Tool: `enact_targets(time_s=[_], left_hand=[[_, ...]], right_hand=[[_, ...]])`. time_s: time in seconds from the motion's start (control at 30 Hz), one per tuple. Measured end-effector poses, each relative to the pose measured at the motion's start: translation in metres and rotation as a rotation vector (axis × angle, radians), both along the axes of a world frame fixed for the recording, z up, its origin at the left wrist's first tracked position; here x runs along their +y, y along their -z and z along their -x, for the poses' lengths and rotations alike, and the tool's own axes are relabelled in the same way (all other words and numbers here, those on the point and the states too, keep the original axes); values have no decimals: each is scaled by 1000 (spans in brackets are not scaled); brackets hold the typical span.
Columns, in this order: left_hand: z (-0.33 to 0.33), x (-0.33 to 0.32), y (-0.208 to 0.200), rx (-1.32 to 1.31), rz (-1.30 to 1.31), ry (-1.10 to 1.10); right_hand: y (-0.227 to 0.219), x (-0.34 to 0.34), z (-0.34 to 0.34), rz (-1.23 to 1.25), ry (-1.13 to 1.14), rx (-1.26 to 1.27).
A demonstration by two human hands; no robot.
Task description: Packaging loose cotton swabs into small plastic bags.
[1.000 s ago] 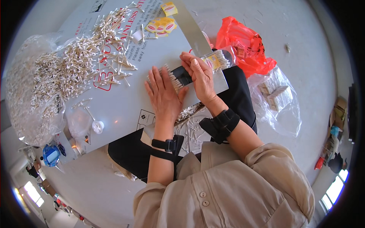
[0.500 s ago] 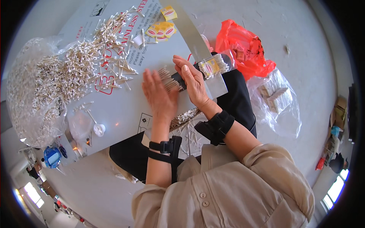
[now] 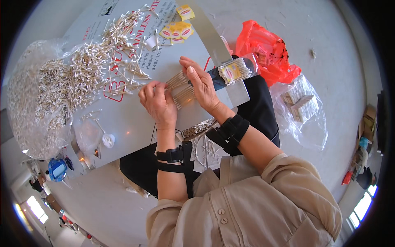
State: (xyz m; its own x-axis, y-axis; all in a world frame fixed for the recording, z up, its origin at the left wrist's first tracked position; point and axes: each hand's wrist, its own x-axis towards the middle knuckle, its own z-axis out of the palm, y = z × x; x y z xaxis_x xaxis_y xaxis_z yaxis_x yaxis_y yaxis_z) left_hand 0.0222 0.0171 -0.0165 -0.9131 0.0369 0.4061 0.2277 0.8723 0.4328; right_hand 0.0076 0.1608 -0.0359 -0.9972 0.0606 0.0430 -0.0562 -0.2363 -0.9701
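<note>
A row of loose cotton swabs point(image 3: 180, 87) lies side by side on the sheet-covered table between my two hands. My left hand point(image 3: 159, 105) has its fingers curled and drawn together at the left end of the row, gripping swabs there. Stretched out on edge, the fingers of my right hand point(image 3: 200, 86) rest against the row's right side. Just beyond that hand, a bundle of cotton swabs with a yellow label point(image 3: 234, 71) sits on a dark strip by the table edge. A big heap of loose cotton swabs point(image 3: 84, 68) spreads over the left of the table.
Yellow label cards point(image 3: 177, 30) lie at the far side of the table point(image 3: 131, 123). A clear plastic bag point(image 3: 24, 99) holds the heap's left part. A small white lamp-like piece point(image 3: 108, 140) stands near the left edge. A red bag point(image 3: 263, 51) and a clear bag of white packs point(image 3: 302, 105) are at the right.
My left hand has moved slightly left and its fingers have gone from stretched and blurred to curled on the swabs. My right hand has shifted a little left.
</note>
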Motion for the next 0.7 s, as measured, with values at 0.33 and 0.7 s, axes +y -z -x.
enact_targets(time_s=[0.33,0.7], left_hand=[[-5,0,-7,-39,178,92],[2,28,29,9,-896,-97]], right_hand=[[0,1,2,1,4,10],[-6,3,26,-179,-46,78]])
